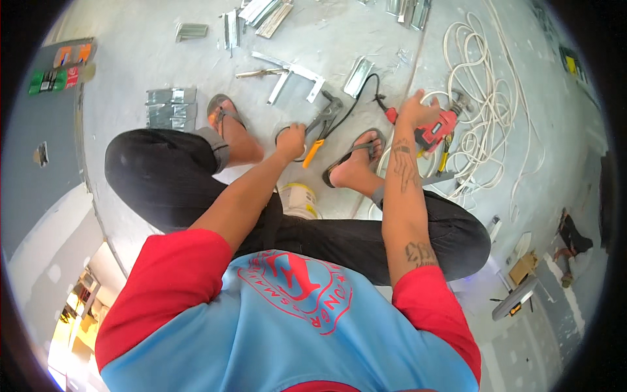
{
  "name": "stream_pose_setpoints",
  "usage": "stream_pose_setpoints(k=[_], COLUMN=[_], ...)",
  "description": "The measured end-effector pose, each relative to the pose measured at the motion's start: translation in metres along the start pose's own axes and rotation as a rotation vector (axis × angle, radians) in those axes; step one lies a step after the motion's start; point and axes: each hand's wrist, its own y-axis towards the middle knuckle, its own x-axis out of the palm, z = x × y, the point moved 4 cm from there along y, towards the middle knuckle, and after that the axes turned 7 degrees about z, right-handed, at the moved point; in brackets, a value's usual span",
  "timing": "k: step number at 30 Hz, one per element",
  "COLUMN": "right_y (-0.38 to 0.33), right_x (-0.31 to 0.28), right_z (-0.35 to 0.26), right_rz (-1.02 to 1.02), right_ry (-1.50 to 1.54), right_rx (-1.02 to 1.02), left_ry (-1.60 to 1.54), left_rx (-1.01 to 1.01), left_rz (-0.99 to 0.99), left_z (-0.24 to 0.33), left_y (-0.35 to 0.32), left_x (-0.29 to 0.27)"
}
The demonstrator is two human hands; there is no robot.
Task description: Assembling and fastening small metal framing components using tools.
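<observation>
I sit low over a grey floor in dark trousers and flip-flops. My left hand (291,140) is closed on a loop of black cable (282,134) on the floor between my feet, right beside tin snips with orange handles (321,127). My right hand (415,111) rests on top of a red power drill (436,129) lying on the floor by my right foot, fingers wrapped over its body. The black cable (366,88) runs from the drill across toward my left hand.
A coil of white cable (477,98) lies to the right of the drill. Cut metal angle pieces (294,75) and channel offcuts (171,108) are scattered ahead and to the left. A white bucket (297,199) stands between my legs.
</observation>
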Motion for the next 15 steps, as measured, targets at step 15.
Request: stream_pose_setpoints(k=[15], right_y=[0.006], right_x=[0.170], right_z=[-0.023], right_rz=[-0.739], right_ry=[-0.028], right_rx=[-0.506], left_ry=[-0.092], left_rx=[-0.126], left_rz=[-0.135], left_z=[0.093], left_y=[-0.061], left_x=[-0.176])
